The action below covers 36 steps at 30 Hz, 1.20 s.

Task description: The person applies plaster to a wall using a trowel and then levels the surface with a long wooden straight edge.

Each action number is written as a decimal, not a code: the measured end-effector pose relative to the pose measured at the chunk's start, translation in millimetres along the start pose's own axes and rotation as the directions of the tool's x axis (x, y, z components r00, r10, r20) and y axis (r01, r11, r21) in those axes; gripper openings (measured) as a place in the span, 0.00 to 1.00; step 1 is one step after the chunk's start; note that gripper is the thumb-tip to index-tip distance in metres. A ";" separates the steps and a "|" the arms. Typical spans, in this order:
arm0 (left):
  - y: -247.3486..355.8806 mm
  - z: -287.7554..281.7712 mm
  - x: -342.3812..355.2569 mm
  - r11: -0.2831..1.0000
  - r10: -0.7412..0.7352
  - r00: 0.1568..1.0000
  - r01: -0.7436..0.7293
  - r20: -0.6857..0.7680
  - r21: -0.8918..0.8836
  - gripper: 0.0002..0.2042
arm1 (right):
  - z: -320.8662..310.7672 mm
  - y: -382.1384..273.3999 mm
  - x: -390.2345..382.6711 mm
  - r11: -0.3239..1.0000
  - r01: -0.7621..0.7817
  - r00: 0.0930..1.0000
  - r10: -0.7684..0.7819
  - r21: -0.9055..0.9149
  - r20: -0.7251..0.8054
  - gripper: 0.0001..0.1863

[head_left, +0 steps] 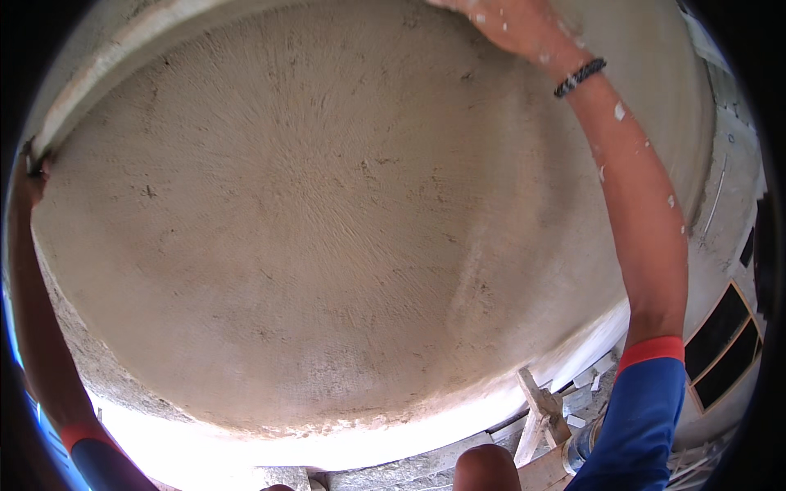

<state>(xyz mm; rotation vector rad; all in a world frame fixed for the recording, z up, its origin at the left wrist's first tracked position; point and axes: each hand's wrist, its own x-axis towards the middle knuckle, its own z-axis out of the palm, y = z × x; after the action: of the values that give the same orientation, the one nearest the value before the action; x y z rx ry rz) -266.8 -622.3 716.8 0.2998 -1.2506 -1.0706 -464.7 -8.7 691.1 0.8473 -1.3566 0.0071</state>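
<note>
Grey-brown plaster, or something a lot like it, covered the big face point(327, 237) right in front of this person, with one arm on each side of it. A long pale strip point(110, 59) ran along its upper-left edge, looking curved, though the lens bends everything out there. The left hand point(38, 182) was at the strip's lower end, beside the face's left edge; too small and dark to tell whether its fingers were pinching. The right hand point(509, 24) was over the face's upper right, fingers cut off, so I couldn't tell if they were spread or closed, or on what.

If they were working that strip over the coat, I'd say the trick was even pressure from both arms and a slow, steady pull, since one heavy end would likely gouge it.

The surface itself had fine streaks fanning out from the middle, a few dark pits, and a smoother, smeary band toward its right side. Pale flecks dotted the right forearm point(643, 196). Below the face was a blown-out bright band point(303, 454), with rough wooden pieces point(536, 413) at its lower right and a framed dark panel point(725, 344) farther right.
</note>
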 end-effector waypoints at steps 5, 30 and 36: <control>-18.6 16.3 -96.3 0.961 -0.238 0.964 0.251 0.121 -0.113 0.24 | -12.4 14.9 -91.3 0.983 -0.168 0.958 0.181 -0.079 0.222 0.30; 89.7 60.8 63.5 0.918 -0.294 0.928 0.341 0.230 -0.203 0.20 | -0.2 81.0 72.2 0.973 -0.081 0.995 0.092 -0.215 0.040 0.33; 60.4 47.3 65.9 0.975 -0.084 0.994 0.096 0.069 -0.198 0.15 | 9.4 77.8 47.6 0.997 -0.015 0.999 0.019 -0.072 0.045 0.33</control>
<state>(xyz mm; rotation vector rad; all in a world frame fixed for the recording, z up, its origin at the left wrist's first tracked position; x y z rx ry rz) -282.9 -626.5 816.6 0.1712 -1.1794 -1.2823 -496.5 19.9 772.3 0.7801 -1.3992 -0.0477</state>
